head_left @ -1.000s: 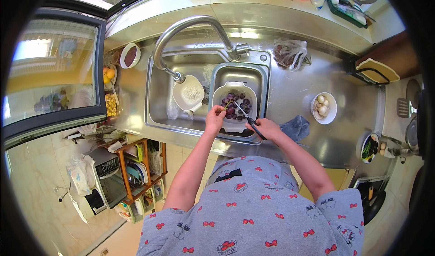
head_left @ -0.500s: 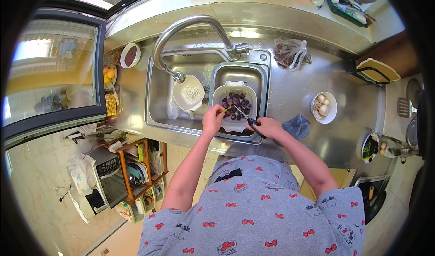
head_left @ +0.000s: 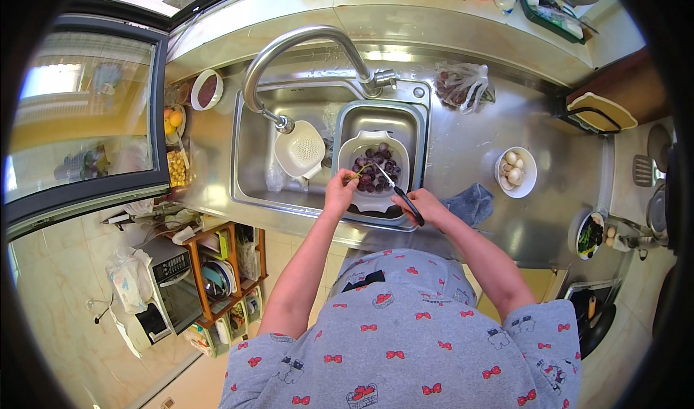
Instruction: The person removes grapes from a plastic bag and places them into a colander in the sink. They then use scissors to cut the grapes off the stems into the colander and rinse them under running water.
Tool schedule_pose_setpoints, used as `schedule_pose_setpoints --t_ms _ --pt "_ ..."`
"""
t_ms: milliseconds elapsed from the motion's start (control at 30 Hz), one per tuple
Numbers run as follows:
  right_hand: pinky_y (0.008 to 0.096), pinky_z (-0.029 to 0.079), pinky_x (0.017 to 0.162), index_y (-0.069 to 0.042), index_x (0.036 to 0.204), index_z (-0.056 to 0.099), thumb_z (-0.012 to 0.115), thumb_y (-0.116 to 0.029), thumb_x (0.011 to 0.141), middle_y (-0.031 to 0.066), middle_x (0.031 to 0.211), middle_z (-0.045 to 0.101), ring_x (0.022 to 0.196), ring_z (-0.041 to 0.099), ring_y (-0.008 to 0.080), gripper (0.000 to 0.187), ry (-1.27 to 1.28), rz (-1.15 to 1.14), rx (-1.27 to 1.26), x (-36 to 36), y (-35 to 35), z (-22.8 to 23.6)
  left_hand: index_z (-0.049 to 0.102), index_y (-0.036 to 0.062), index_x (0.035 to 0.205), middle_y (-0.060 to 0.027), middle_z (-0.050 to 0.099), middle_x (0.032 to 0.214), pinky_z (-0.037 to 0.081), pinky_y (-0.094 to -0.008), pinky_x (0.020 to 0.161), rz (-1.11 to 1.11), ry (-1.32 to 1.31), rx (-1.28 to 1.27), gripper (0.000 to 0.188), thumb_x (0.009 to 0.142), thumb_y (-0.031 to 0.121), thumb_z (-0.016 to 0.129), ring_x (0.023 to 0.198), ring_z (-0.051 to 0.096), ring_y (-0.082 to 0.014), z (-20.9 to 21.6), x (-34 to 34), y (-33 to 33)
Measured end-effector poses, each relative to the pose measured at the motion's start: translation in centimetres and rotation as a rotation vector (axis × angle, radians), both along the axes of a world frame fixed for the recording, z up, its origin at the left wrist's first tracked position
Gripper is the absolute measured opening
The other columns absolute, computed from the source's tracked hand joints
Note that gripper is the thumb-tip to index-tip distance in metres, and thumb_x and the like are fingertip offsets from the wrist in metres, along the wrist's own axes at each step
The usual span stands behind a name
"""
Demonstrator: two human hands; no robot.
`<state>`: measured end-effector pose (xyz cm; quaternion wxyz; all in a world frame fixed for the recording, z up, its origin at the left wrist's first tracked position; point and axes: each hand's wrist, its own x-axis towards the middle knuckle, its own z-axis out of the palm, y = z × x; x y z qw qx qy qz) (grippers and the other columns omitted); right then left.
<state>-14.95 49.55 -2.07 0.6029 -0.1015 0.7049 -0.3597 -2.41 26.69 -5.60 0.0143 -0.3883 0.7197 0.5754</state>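
Observation:
My left hand (head_left: 342, 192) pinches a green grape stem (head_left: 363, 169) above a white basin (head_left: 348, 151). Dark purple grapes (head_left: 374, 185) lie loose in the basin, which sits in the right-hand sink compartment (head_left: 374, 121). In my right hand (head_left: 423, 208) is a pair of black-handled scissors (head_left: 402, 193), its metal blades reaching over the grapes to the stem. Whether the blades touch the stem I cannot tell. A white colander (head_left: 301, 148) rests in the left sink compartment under the faucet (head_left: 285, 125).
A grey-blue cloth (head_left: 470, 204) lies right of the sink near my right forearm. Farther right stands a white bowl of garlic or onion bulbs (head_left: 515, 172). A plastic bag of dark fruit (head_left: 463, 87) is behind, and a bowl of reddish contents (head_left: 207, 91) stands at far left.
The scissors have turned more upright, their tips shifting left toward the stem. My left hand still pinches the stem and has barely moved.

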Motion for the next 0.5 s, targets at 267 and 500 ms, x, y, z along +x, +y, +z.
schedule_pose_setpoints --t_ms 267,500 --pt "0.0267 0.044 0.044 -0.010 0.079 0.058 0.059 -0.068 0.085 -0.0002 0.056 0.056 0.046 0.056 0.0137 0.058 -0.461 -0.230 -0.033 0.5 -0.7 1.7 0.057 0.0150 0.103 0.0042 0.064 0.097 0.045 -0.0265 0.072 0.194 -0.061 0.321 0.011 0.095 0.011 0.062 0.086 0.056 -0.0071 0.8 -0.3 -0.1" --pt "0.0252 0.043 0.043 -0.013 0.083 0.058 0.054 -0.072 0.085 -0.0012 0.059 0.057 0.048 0.057 0.0135 0.059 -0.535 -0.222 -0.038 0.7 -1.3 2.4 0.057 0.0148 0.103 0.0041 0.065 0.098 0.046 -0.0275 0.073 0.191 -0.059 0.335 0.010 0.095 0.011 0.062 0.087 0.057 -0.0074 1.1 -0.4 0.2"
